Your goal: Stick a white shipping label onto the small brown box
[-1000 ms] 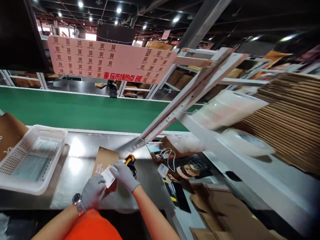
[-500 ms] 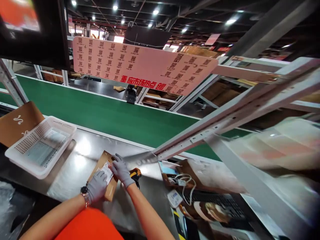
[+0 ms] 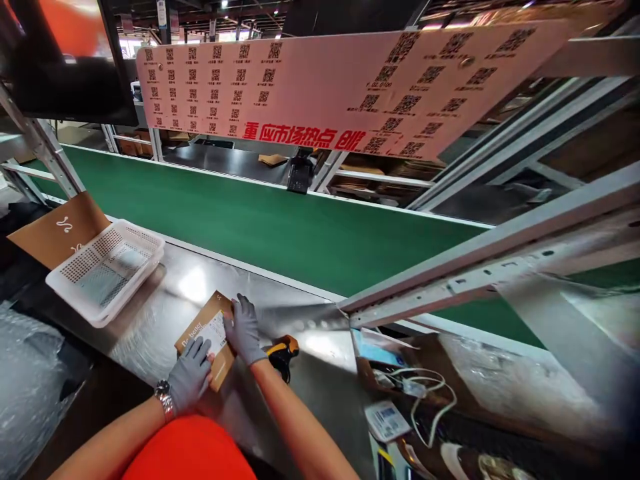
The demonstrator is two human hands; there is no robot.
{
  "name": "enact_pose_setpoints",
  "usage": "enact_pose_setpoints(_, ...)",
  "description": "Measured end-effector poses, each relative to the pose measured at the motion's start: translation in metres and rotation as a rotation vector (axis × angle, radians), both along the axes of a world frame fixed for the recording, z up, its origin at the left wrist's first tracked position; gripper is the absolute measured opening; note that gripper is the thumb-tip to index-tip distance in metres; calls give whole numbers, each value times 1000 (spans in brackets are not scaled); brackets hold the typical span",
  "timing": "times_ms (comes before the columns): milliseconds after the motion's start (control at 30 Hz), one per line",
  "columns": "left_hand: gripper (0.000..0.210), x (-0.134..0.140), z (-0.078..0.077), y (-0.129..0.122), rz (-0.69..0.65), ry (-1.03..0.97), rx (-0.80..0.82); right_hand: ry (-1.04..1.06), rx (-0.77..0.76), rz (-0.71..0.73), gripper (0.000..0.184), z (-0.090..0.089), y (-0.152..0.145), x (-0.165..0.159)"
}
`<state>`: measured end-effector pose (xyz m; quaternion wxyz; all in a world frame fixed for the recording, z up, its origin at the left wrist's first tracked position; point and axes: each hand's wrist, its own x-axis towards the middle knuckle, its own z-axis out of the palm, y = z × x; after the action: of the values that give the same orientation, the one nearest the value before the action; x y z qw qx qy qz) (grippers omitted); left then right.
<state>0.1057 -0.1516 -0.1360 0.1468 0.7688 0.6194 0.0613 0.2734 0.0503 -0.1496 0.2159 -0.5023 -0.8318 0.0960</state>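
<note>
Both gloved hands are pressed flat, fingers spread and closed on nothing, on a brown cardboard package (image 3: 206, 337) lying on the steel table (image 3: 165, 313); the left hand (image 3: 190, 377) is laid over its near corner, the right hand (image 3: 244, 330) along its right edge beside the white label (image 3: 214, 333); compared with a second ago, the hands are kept on the package, now viewed farther left; a yellow-black scanner (image 3: 283, 352) is seen just right; a white basket (image 3: 107, 270) is set well apart, left.
</note>
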Motion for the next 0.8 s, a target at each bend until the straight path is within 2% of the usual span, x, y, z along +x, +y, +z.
enact_pose_setpoints(100,52,5,-1,-7,14,1,34,-150,-113,150,74,12,-15,-23)
enact_pose_setpoints(167,55,7,0,-13,15,-10,42,-219,-189,168,84,21,-14,-33)
enact_pose_setpoints(300,65,3,1,-28,-17,-63,35,-236,-286,89,80,34,15,-38)
enact_pose_setpoints(433,55,-8,-4,-45,-16,-154,72,-238,-305,27,77,39,37,-40)
enact_pose_setpoints(500,50,-15,-7,-55,104,-241,124,-232,-287,20,75,42,32,-45)
enact_pose_setpoints(600,50,-28,-11,-70,508,-376,167,-222,-251,108,72,41,-3,-53)
enact_pose_setpoints(700,50,-45,-9,-83,883,-483,89,-199,-261,350,78,29,-61,-54)
enact_pose_setpoints(800,50,-59,-3,-95,1047,-541,14,-157,-255,631,105,9,-112,-45)
